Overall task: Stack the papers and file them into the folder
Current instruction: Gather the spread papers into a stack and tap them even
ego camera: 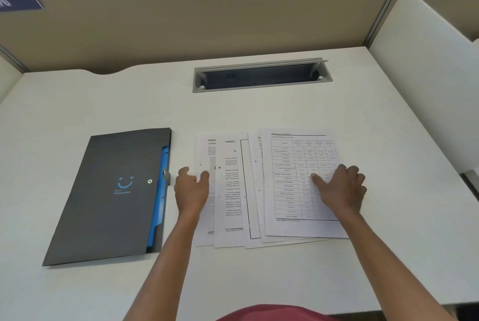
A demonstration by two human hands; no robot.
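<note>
While both arms reach forward from the bottom of the view, nothing is lifted yet; the scene reads from the person outward.

Person: a reddish garment shows at the bottom edge, with two bare forearms stretched over the white desk (285,282).

Left hand: the left hand (191,187) sits at the left edge of the spread, thumb out on the desk and fingers curled loosely over the outermost sheet; it is open and closed on nothing, seemingly placed to push that edge inward.

Right hand: the right hand (342,188) lies flat, fingers splayed, on the top sheet at the right; open, pressing rather than gripping, likely to pin the pile while the other side is gathered.

Papers: the papers (259,191) lie fanned and overlapping in the middle of the desk, about six sheets, the top one a printed table (293,175); they are not yet squared into a stack.

Folder: the folder (111,199), dark grey with a blue smile mark, lies closed just left of the papers, apart from them, blue inner pockets showing along its right edge; close enough to file into next.

Cable slot: a grey cable slot (261,76) is set in the desk beyond the papers.

Partition: a beige partition (194,15) closes off the back.
</note>
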